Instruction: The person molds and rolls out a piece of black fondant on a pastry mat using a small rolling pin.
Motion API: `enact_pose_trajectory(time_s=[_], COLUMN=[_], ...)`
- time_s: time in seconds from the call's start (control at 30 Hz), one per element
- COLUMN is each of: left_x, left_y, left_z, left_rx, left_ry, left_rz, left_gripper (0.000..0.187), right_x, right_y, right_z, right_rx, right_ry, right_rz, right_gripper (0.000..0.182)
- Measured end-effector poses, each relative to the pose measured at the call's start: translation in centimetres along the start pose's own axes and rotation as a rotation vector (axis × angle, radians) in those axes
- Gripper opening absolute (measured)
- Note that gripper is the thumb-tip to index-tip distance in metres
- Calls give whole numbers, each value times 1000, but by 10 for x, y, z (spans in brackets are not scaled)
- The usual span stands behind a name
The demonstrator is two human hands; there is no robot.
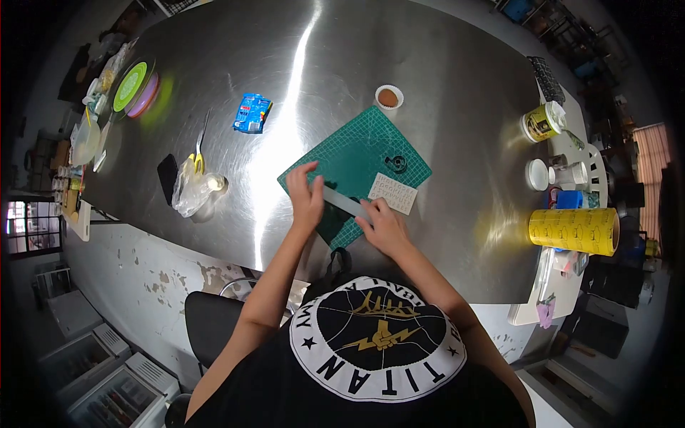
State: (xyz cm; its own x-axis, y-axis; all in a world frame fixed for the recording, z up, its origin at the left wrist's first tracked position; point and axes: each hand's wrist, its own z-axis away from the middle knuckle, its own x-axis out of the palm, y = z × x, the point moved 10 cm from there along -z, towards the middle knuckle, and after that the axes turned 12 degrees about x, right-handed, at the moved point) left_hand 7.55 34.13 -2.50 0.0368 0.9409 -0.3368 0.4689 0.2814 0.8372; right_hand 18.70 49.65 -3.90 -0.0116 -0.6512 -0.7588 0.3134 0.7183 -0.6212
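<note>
A green cutting mat [342, 153] lies at an angle on the metal table. Across its lower part runs a pale, flat strip [345, 202]. My left hand [307, 196] is at the strip's left end, fingers apart, thumb near the strip; whether it touches cannot be made out. My right hand [383, 226] has its fingertips at the strip's right end, fingers close together. Just above my right hand, a cream card with rows of letters [392, 193] lies partly on the mat. A small black round object [395, 165] rests on the mat's right side.
Beyond the mat stands a paper cup with brown contents [388, 97]. A blue packet [251, 113], yellow-handled scissors [198, 160], a plastic bag [193, 189] and a dark phone-like object [168, 180] lie left. A yellow roll [574, 231] and jars [542, 122] line the right edge.
</note>
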Motion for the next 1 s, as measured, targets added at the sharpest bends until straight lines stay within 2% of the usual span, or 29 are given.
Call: enact_pose_trajectory(time_s=[0.07, 0.1, 0.2, 0.3, 0.37, 0.53, 0.7, 0.87, 1.0], left_x=[25, 36, 49, 47, 50, 72, 92, 107, 89], left_y=[19, 16, 6, 1, -8, -21, -29, -33, -13], left_z=[-13, -12, 1, 15, 14, -3, -21, -35, -25], left_rx=[200, 240, 241, 182, 146, 180, 156, 149, 209], left_ry=[-206, -261, -374, -425, -471, -561, -655, -609, -549], left_rz=[-371, -504, -646, -645, -683, -712, -711, -754, -755], left_gripper=[32, 35, 40, 44, 46, 56, 59, 59, 58], right_x=[10, 13, 13, 14, 16, 23, 12, -4, 3], right_y=[-2, -1, -6, 1, -6, 3, 7, 11, 11], right_z=[0, 1, 3, 6, 5, -14, -30, -43, -32], right_rx=[40, 38, -34, -9, -51, 112, 151, 144, 128], right_ry=[-21, -24, 67, 118, 182, 82, 131, 249, 255], right_rz=[80, 77, 144, 100, 253, 349, 356, 382, 377], right_gripper=[41, 41, 43, 46, 51, 54, 53, 50, 52])
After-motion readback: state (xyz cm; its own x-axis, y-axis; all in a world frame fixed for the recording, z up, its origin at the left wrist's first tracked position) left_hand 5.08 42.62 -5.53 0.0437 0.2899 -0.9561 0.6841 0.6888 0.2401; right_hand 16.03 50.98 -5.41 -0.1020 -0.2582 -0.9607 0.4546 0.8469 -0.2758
